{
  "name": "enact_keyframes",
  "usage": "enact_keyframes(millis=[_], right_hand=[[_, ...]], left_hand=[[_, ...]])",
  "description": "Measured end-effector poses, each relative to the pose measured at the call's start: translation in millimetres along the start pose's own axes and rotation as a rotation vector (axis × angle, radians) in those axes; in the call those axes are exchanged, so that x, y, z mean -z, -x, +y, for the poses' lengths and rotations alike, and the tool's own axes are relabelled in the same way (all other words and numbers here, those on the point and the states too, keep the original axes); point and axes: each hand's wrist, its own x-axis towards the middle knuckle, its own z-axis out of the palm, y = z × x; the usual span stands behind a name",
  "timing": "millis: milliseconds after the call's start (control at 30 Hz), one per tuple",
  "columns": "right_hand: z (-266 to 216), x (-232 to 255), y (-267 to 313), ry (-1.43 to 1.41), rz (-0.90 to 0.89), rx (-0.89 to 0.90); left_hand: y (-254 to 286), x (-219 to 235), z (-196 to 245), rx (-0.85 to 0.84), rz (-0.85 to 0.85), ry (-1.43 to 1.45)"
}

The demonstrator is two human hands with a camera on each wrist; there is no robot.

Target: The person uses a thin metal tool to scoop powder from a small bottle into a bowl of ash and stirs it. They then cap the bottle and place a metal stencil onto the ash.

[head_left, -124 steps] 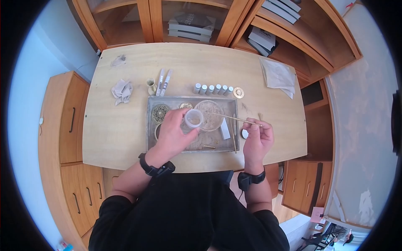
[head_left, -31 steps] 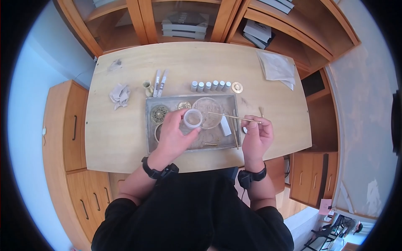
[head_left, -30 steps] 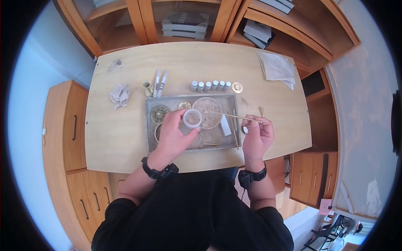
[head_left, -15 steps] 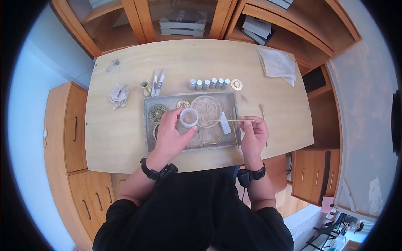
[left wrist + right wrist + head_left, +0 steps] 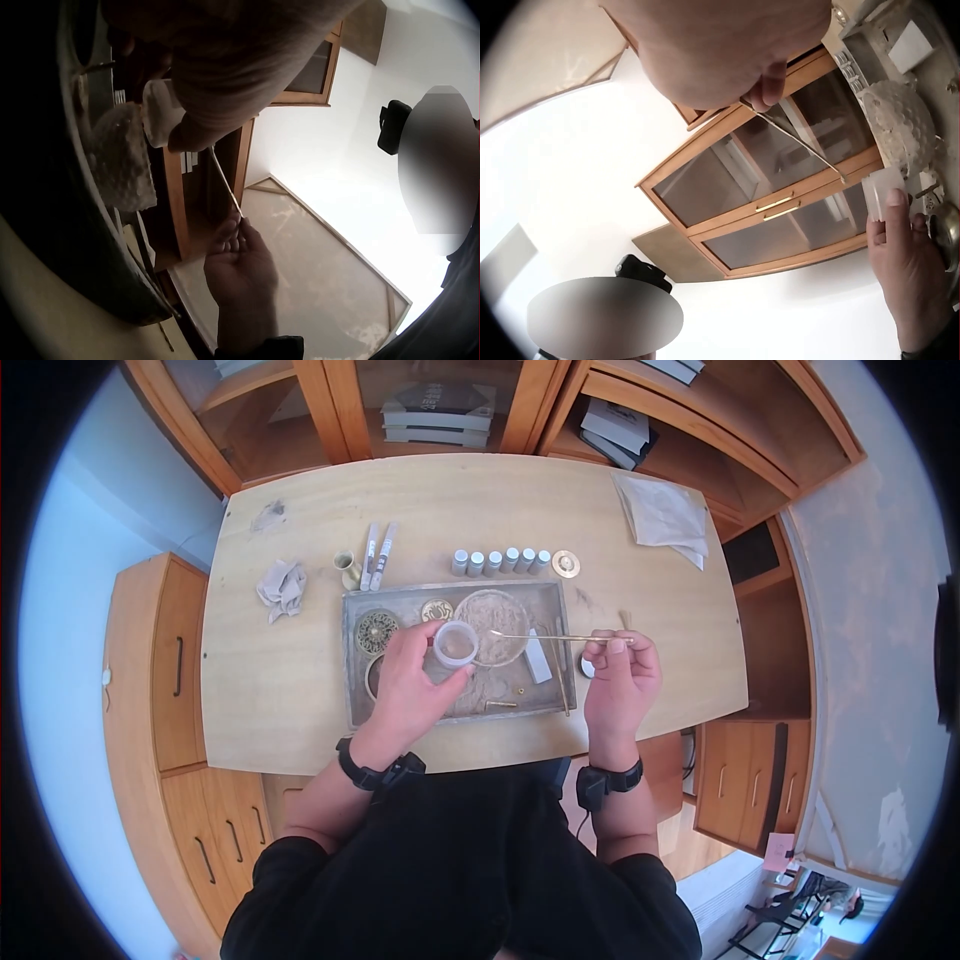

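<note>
My left hand (image 5: pixel 408 678) holds a small translucent plastic jar (image 5: pixel 456 645) between thumb and fingers over the tray. In my right hand (image 5: pixel 622 690), thumb and fingertips pinch the end of a thin brass spoon (image 5: pixel 555 637). Its small tip points left, just right of the jar's rim in the head view. In the right wrist view, the spoon tip stands apart from the jar (image 5: pixel 885 191). Behind the jar, a textured clear bowl (image 5: pixel 124 165) of grey-brown ash or powder sits in the grey tray (image 5: pixel 545 602).
The tray also bears a pierced brass lid (image 5: pixel 378 630), a white block (image 5: pixel 538 658) and a thin rod. Behind it stand several small capped vials (image 5: pixel 493 564), a brass disc (image 5: pixel 565 564), a brass vase (image 5: pixel 346 568) and two tubes. Crumpled tissue (image 5: pixel 283 590) lies left, folded sheets (image 5: pixel 660 520) right.
From half a second ago, my right hand has moved right and the spoon tip has come up out from over the bowl's front edge. The left hand with the jar has barely shifted.
</note>
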Motion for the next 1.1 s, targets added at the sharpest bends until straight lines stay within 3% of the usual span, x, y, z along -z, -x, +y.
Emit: enact_keyframes(millis=[333,533,733,1100], right_hand=[[7.6,-13.0,18.0,0.2,-0.241,0.061],[6.4,-4.1,17.4,0.086,-0.154,0.144],[17.5,16.1,13.1,0.172,-0.015,0.018],[25.6,22.1,24.6,0.179,-0.069,-0.041]], left_hand=[[-0.3,-0.2,-1.4,-0.02,0.0,0.015],[0.0,0.6,0.6,-0.004,-0.003,0.028],[1.7,-0.4,0.2,-0.006,0.003,0.039],[4.6,-1.2,1.3,0.005,0.008,0.023]])
